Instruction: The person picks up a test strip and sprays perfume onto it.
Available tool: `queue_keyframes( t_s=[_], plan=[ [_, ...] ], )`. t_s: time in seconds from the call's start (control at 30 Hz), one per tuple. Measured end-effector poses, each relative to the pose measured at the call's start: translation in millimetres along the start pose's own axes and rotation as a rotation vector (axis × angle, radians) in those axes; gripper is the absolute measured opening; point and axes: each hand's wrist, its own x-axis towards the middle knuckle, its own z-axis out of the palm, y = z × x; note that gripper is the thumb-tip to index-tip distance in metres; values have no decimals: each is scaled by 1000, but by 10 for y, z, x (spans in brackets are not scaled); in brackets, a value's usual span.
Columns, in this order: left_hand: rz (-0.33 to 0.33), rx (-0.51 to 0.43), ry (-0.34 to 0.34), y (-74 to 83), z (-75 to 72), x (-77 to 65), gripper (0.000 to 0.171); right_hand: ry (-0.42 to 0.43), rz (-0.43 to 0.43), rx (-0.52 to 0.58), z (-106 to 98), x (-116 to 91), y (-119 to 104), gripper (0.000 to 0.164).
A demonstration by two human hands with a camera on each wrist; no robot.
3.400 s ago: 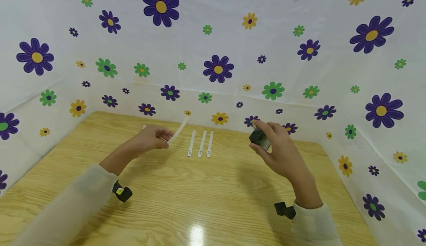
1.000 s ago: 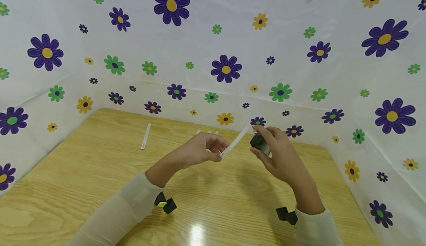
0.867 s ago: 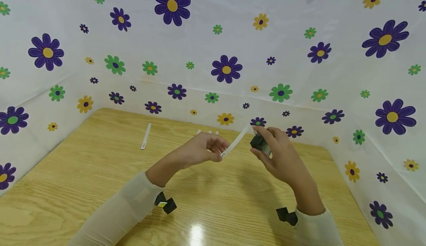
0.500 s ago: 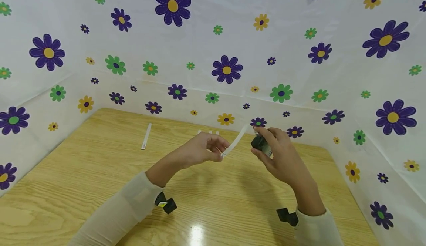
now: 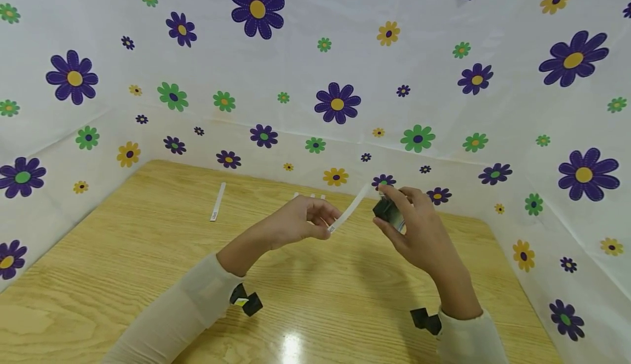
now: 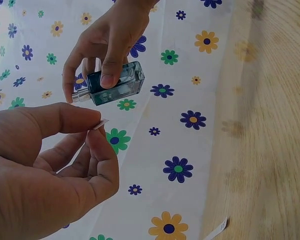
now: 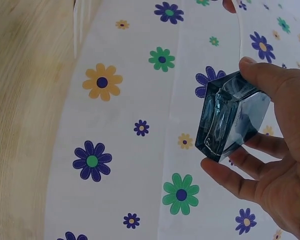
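Observation:
My left hand (image 5: 300,220) pinches the labelled end of a white paper test strip (image 5: 351,208) between thumb and fingers. The strip's far end slants up to the right, apart from a glass perfume bottle (image 5: 389,212). My right hand (image 5: 424,232) grips that bottle above the table. In the left wrist view the bluish bottle (image 6: 119,86) lies tilted on its side, its silver sprayer neck under a fingertip and pointing toward the strip. Fingers and thumb hold the bottle (image 7: 231,117) by its sides in the right wrist view.
One labelled strip (image 5: 218,202) lies on the wooden table (image 5: 315,298) at the left. The tips of three more strips (image 5: 313,196) show behind my left hand. A flower-printed white sheet (image 5: 296,63) encloses the back and sides. Small black blocks (image 5: 246,300) sit at both cuffs.
Since the earliest frame, my left hand has carried its strip rightward, close to the bottle, in front of the three lying strips. Over the last second both hands have hardly moved.

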Motion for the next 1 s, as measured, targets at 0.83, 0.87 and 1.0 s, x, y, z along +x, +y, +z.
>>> queue_keyframes(
  t_s=[0.83,0.87,1.0],
  plan=[
    [-8,-33,-5,-2,-9,15,32,-42,35,8,13,-9,7,69],
    [-12,-48,-6,-9,-12,20,32,-44,35,9,13,-9,8,69],
    [-29,-94,-6,-59,-26,43,34,-41,29,16,6,-11,15,69]
  ],
)
